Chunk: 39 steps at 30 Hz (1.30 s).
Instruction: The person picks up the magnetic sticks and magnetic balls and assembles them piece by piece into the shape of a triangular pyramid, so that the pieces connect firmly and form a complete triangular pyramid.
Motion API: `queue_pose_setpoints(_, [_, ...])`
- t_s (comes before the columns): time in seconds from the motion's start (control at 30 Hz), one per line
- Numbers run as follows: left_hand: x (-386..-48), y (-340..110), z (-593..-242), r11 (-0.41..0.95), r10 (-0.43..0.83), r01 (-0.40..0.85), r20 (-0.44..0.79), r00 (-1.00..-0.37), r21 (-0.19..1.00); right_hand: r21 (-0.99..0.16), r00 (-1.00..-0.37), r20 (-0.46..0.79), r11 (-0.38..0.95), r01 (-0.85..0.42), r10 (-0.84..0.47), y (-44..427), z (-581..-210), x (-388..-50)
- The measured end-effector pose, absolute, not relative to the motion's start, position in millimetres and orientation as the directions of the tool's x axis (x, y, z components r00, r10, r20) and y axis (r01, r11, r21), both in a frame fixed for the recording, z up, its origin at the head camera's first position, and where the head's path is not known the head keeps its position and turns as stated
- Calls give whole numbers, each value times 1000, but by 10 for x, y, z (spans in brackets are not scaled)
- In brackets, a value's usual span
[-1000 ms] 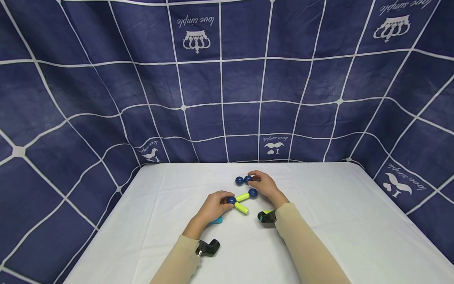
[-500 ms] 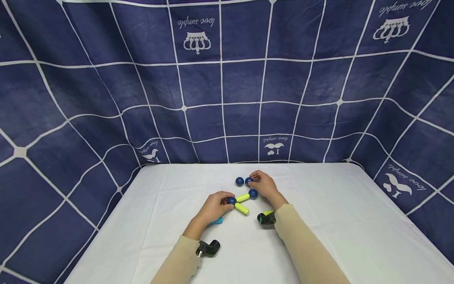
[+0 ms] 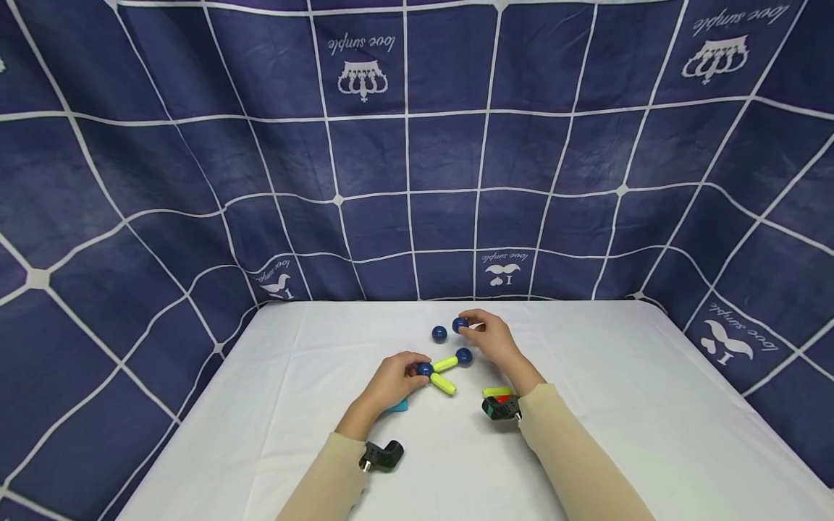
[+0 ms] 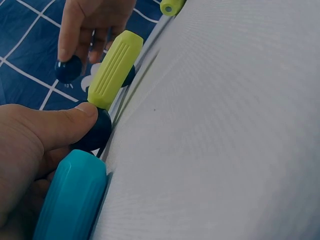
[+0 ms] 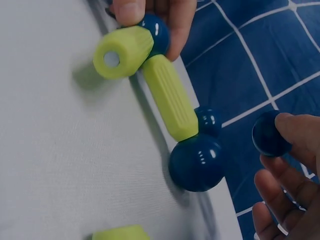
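Observation:
My left hand (image 3: 393, 381) pinches a dark blue ball (image 3: 425, 369) between thumb and fingers. Two yellow-green rods branch from that ball: one rod (image 3: 445, 364) runs to another blue ball (image 3: 464, 357), while the other rod (image 3: 444, 383) has a free end with a pale round disc, seen in the right wrist view. Farther back, my right hand (image 3: 491, 339) holds a separate blue ball (image 5: 271, 133) by thumb and fingertips, apart from the joined pieces. A loose blue ball (image 3: 439, 333) sits left of it on the table.
A light-blue rod (image 3: 397, 406) lies beside my left hand, partly hidden by it. Near my right wrist lie a yellow-green rod (image 3: 497, 391) and a red piece (image 3: 504, 398), partly covered by the wrist camera (image 3: 500, 409). A blue checked cloth (image 3: 449, 152) hangs behind the white table (image 3: 313, 340).
My right hand has moved its ball away from the loose ball, slightly right and up. The right forearm shifted right, uncovering the red piece. My left hand stays in place.

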State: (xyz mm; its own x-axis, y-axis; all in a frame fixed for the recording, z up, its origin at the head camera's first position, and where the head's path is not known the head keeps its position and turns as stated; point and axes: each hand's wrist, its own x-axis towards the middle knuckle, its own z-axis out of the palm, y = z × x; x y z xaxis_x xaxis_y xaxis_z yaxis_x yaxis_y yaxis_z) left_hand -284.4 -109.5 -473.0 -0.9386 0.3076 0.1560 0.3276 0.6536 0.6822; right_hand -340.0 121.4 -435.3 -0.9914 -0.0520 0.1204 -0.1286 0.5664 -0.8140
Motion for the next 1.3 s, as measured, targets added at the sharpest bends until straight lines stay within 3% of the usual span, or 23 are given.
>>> queue_pose_setpoints(0.53, [-2849, -1095, -4739, 646, 309, 344, 178, -934, 681, -826, -978, 151, 526, -203, -140, 1408, -4276, -3074])
queue_pose_setpoints(0.9, [-2839, -1103, -4745, 649, 306, 337, 172, -937, 682, -826, -965, 50, 532, -185, -258, 1558, -4472, -2922])
queue_pose_setpoints(1.3, [-2835, -1100, -4733, 642, 316, 352, 184, -931, 681, -811, -912, 50, 516, -274, -407, 1694, -4678, -2893])
